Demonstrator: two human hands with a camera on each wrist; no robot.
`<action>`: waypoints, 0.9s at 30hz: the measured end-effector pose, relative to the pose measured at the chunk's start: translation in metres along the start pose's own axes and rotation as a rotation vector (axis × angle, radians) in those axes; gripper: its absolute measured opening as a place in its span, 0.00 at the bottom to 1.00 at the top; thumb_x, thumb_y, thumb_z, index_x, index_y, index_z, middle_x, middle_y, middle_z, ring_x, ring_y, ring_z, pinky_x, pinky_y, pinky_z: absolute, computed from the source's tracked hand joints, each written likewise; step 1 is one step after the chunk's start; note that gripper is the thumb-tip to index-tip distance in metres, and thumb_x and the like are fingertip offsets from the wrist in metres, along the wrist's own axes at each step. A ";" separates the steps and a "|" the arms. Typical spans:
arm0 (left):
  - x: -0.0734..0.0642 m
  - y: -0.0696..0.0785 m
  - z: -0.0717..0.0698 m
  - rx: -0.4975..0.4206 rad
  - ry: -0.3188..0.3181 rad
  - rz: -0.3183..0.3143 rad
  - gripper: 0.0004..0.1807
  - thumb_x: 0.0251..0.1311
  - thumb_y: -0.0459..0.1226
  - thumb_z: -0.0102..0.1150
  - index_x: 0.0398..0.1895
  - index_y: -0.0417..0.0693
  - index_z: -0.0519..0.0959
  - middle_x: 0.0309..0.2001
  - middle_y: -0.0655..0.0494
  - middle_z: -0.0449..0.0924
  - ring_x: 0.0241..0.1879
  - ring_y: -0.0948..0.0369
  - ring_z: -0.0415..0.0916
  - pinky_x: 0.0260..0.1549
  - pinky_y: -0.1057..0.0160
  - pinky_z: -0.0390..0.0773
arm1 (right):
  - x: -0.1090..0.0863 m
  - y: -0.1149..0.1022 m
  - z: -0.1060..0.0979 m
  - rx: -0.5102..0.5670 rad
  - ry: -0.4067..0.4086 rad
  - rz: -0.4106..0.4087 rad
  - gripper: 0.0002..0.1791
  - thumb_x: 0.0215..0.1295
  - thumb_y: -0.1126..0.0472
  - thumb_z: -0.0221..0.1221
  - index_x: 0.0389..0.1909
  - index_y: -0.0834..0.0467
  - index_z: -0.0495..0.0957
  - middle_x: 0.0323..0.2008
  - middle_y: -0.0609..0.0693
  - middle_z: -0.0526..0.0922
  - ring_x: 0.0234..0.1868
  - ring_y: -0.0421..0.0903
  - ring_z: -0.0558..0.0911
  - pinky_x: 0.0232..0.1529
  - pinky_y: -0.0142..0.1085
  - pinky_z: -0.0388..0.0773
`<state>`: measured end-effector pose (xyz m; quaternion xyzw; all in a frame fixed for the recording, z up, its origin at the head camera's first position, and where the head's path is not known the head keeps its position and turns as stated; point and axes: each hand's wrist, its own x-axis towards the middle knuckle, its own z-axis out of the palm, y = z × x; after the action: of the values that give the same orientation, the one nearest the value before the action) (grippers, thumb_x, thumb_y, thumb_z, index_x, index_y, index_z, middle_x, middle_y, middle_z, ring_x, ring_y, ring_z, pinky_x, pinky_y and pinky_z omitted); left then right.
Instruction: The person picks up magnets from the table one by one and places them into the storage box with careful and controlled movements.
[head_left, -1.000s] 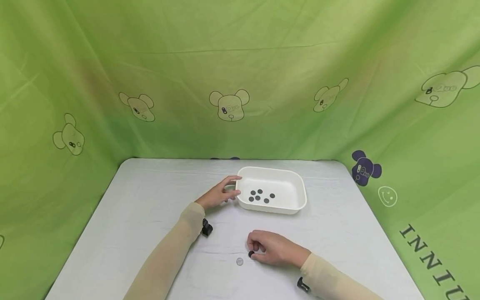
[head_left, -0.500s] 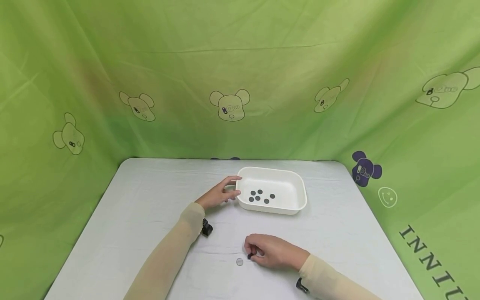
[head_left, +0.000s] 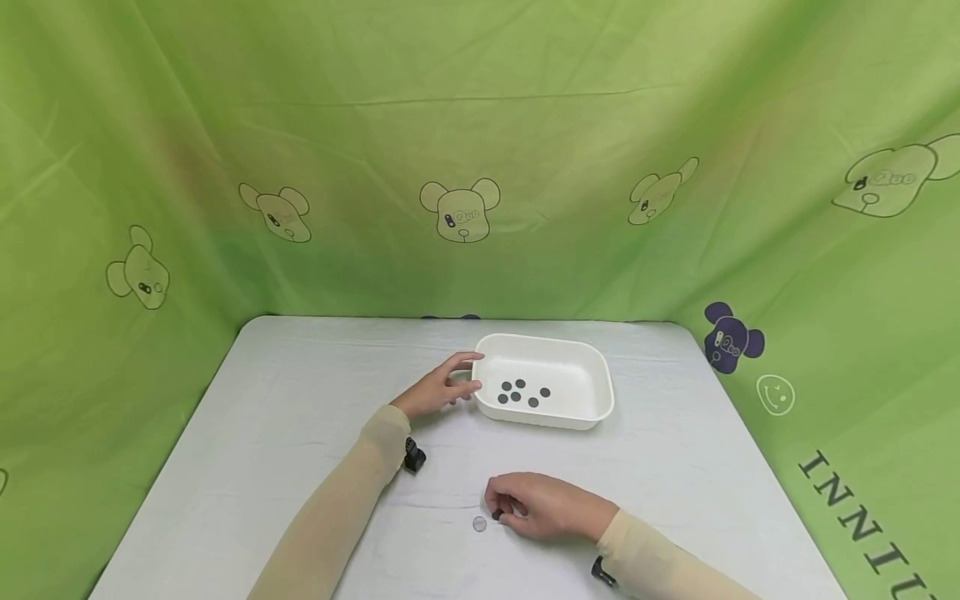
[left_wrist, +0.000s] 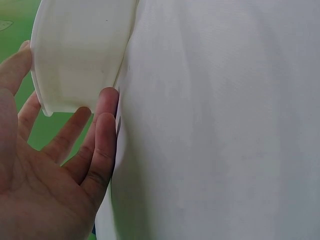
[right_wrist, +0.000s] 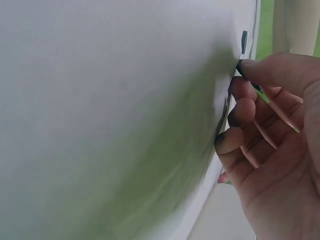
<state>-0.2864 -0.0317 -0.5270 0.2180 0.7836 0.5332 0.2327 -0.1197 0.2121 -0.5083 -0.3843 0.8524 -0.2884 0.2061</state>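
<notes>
My left hand (head_left: pixel 441 386) holds the left end of a white rectangular tray (head_left: pixel 609 392). Its thumb and index finger lie over the rim; in the left wrist view other fingers lie along the outer wall (left_wrist: pixel 80 75). My right hand (head_left: pixel 551 506) is low over the table, pinching a small dark disc (head_left: pixel 497 515) between thumb and fingertips. That disc is mostly covered by the fingers. Just left of it a silvery, coin-like disc (head_left: pixel 479 524) lies flat on the cloth. The right wrist view shows the pinched disc (right_wrist: pixel 240 66) under the thumb.
Several dark grey discs (head_left: pixel 515 397) lie flat in the tray's left half. White cloth covers the table (head_left: pixel 337 358). A green curtain (head_left: pixel 465 275) with bear heads stands around its back and sides. Both forearms wear beige sleeves with small black wrist devices (head_left: pixel 413 456).
My right hand has shifted a little left and nearer, bringing the dark disc closer to the silvery one; its fingers have closed in around it. The left hand and tray stay put.
</notes>
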 end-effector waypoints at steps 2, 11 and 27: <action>0.000 0.000 0.000 -0.008 -0.003 -0.003 0.34 0.78 0.51 0.61 0.82 0.75 0.62 0.80 0.45 0.64 0.49 0.58 0.86 0.46 0.59 0.80 | 0.000 0.001 0.000 0.018 -0.001 -0.010 0.11 0.72 0.67 0.65 0.43 0.46 0.78 0.34 0.32 0.75 0.33 0.30 0.74 0.37 0.25 0.76; -0.001 0.000 0.000 -0.035 -0.014 -0.011 0.33 0.78 0.52 0.61 0.81 0.76 0.62 0.80 0.46 0.63 0.50 0.57 0.85 0.46 0.59 0.79 | -0.001 0.004 0.000 0.092 0.025 -0.031 0.11 0.74 0.68 0.62 0.44 0.47 0.78 0.34 0.33 0.76 0.32 0.30 0.74 0.36 0.25 0.76; -0.002 0.002 0.000 -0.029 -0.007 -0.009 0.35 0.78 0.53 0.61 0.83 0.72 0.61 0.80 0.45 0.63 0.50 0.57 0.85 0.46 0.58 0.80 | -0.003 0.014 -0.014 0.116 0.174 -0.015 0.13 0.71 0.70 0.63 0.45 0.47 0.77 0.33 0.35 0.76 0.33 0.32 0.75 0.36 0.28 0.77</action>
<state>-0.2845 -0.0319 -0.5254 0.2129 0.7761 0.5426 0.2409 -0.1328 0.2268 -0.5063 -0.3514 0.8462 -0.3709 0.1511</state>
